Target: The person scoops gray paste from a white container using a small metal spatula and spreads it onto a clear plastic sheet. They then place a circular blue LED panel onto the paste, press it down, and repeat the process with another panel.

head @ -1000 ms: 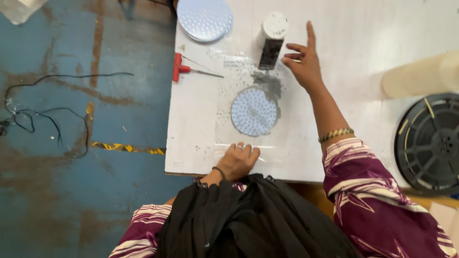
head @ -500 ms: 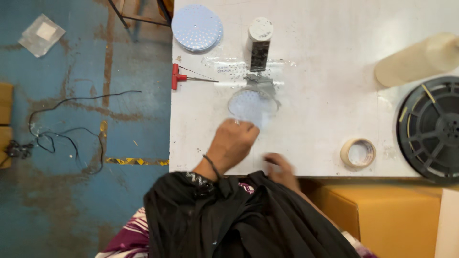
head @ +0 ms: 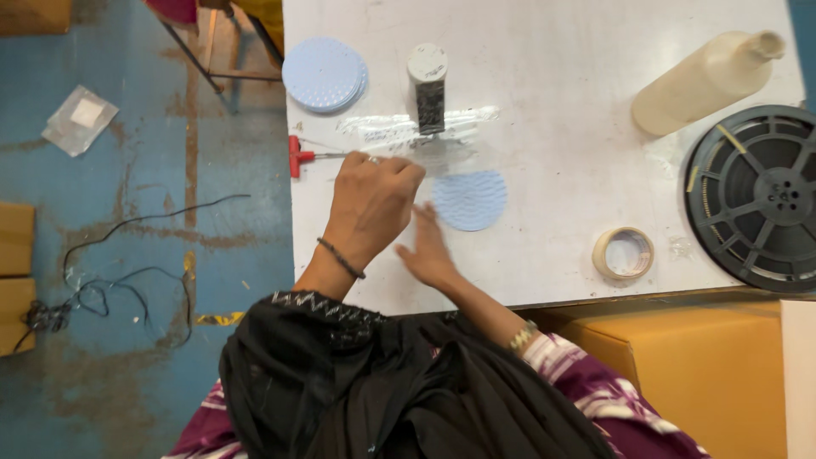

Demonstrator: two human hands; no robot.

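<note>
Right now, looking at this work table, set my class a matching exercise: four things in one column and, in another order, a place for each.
Things:
1. stack of pale blue discs
2. roll of tape
3. black reel
4. red-handled tool

Places:
A. right edge of the table
B. far left corner of the table
C. near edge, right of the hands
D. left edge, beside the left hand

Pairs: 1-B, 2-C, 3-A, 4-D

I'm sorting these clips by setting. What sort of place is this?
Probably a small workshop or assembly bench: a white worktable bearing a black reel, a tape roll and perforated blue discs, over a stained blue floor.
</note>
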